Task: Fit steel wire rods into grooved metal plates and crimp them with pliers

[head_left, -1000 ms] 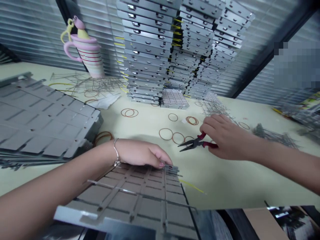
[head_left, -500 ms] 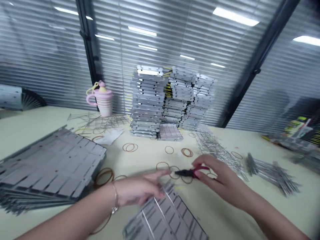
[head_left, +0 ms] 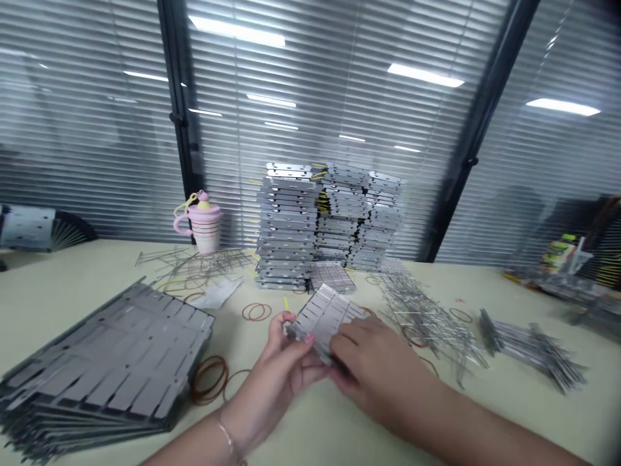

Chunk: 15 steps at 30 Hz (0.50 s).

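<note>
A small grey slotted metal panel [head_left: 326, 312], with thin rods laid across it, is tilted up over the table in both hands. My left hand [head_left: 286, 362] is closed on its left edge, thumb on top and fingers underneath. My right hand [head_left: 373, 362] is closed at its near right edge, with curled fingers over the top. The right palm and thumb tip are mostly hidden, so I cannot tell whether anything else is inside. No pliers show now. A short yellow strip [head_left: 286, 304] sticks up beside my left fingertips.
A pile of larger slotted panels [head_left: 121, 349] lies left. Tall panel stacks [head_left: 288, 226] stand at the back, beside a pink-lidded cup [head_left: 206, 226]. Loose metal rods [head_left: 422, 310], a rod bundle [head_left: 531, 346] and rubber bands [head_left: 209, 380] lie about on the table.
The small panel has been lifted off the table and moved away from me. My right hand has come left onto it, and the red-handled pliers it held are out of sight.
</note>
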### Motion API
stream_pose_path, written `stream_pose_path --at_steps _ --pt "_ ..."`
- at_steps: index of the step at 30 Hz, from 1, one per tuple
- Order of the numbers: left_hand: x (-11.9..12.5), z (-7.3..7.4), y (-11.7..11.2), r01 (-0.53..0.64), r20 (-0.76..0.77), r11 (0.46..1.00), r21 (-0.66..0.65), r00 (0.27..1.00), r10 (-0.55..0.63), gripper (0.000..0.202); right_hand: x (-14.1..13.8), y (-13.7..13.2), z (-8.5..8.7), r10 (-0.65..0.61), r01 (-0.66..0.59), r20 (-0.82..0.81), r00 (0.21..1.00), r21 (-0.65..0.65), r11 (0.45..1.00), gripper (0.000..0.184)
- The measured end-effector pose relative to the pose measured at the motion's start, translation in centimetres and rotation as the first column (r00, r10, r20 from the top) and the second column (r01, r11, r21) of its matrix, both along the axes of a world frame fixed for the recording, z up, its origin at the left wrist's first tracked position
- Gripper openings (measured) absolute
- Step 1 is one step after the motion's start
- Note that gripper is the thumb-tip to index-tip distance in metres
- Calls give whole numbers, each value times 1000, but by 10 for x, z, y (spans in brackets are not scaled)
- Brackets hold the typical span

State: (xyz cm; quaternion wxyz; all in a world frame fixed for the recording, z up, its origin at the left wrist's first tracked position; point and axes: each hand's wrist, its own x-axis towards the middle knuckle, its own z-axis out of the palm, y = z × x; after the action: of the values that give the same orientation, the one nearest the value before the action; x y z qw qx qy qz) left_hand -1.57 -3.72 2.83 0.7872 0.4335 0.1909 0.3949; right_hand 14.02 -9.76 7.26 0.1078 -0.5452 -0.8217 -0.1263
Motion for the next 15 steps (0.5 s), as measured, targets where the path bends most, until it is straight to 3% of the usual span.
stream_pose_path --at_steps 1,3,7,11,15 --pt "0 -1 2 28 37 1000 -5 999 -27 39 4 5 -4 -25 24 44 999 38 999 1" --pt "1 -3 6 83 61 996 13 995 -84 42 21 14 -10 -80 71 95 992 104 992 7" --pt "5 -13 12 120 -101 988 96 989 -110 62 78 44 -12 -169 142 185 968 149 978 15" --pt "10 -34 16 155 -239 977 147 964 -117 74 123 100 -14 -154 135 232 960 96 986 15" --pt "11 -46 17 192 -331 966 173 935 -127 77 133 158 -30 -108 106 275 955 20 994 24"
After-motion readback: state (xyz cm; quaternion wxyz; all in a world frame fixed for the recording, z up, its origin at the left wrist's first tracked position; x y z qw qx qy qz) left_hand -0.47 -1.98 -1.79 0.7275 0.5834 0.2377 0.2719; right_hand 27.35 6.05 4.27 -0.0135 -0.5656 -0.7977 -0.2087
